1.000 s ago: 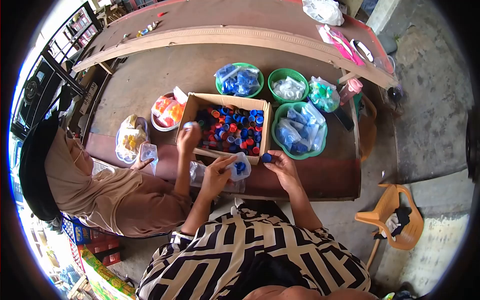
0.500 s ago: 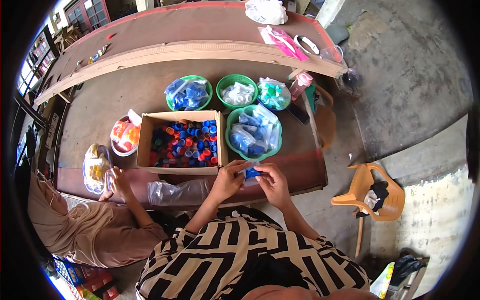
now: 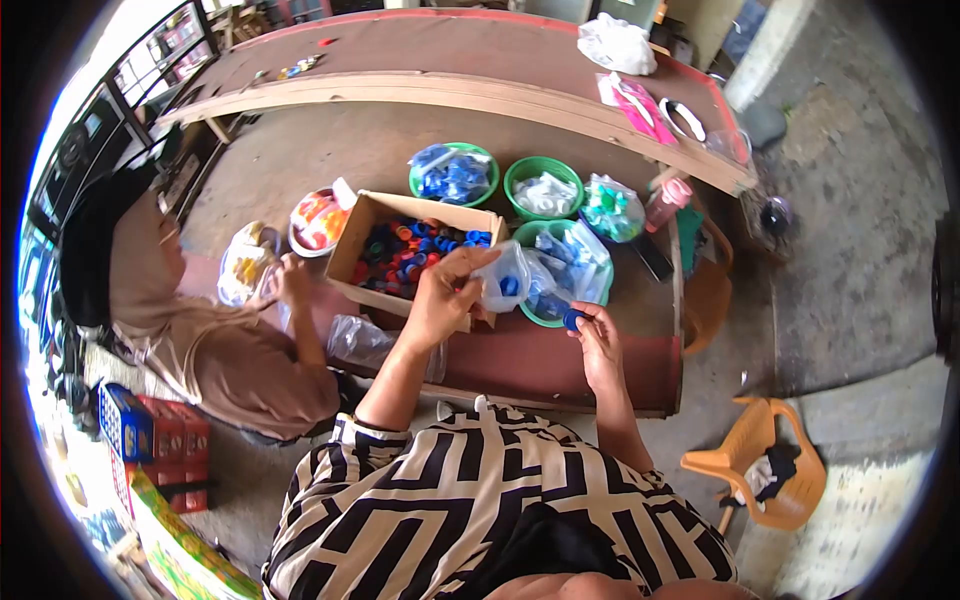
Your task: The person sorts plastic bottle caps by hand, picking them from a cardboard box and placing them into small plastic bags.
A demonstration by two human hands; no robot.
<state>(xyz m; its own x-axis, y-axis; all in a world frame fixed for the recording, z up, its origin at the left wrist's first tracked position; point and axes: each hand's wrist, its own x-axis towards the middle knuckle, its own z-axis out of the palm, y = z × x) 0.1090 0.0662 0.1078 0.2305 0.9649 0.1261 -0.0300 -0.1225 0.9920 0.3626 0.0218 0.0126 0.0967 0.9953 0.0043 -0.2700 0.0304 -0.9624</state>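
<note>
My left hand (image 3: 445, 295) holds a clear plastic bag (image 3: 503, 283) by its edge, above the front right corner of the cardboard box (image 3: 345, 255). Some blue caps show through the bag's plastic. Between the fingertips of my right hand (image 3: 598, 340) is a dark blue cap (image 3: 574, 319), to the right of the bag. Loose red, blue and dark caps (image 3: 415, 245) lie in the box, partly hidden by my left hand. Behind the bag stands a green basket (image 3: 606, 290) with bags of blue pieces.
A co-worker (image 3: 230, 350) sits at the left, hands by a tub of yellow pieces (image 3: 250, 262). More filled baskets (image 3: 543, 187) line the box's far side. A clear bag (image 3: 360, 340) lies at the table's front edge (image 3: 640, 385); an orange chair (image 3: 755, 470) stands right.
My hands have moved apart, the left with the clear bag and the right with a blue cap. The camera view has shifted, and the co-worker's hands remain near the yellow pieces.
</note>
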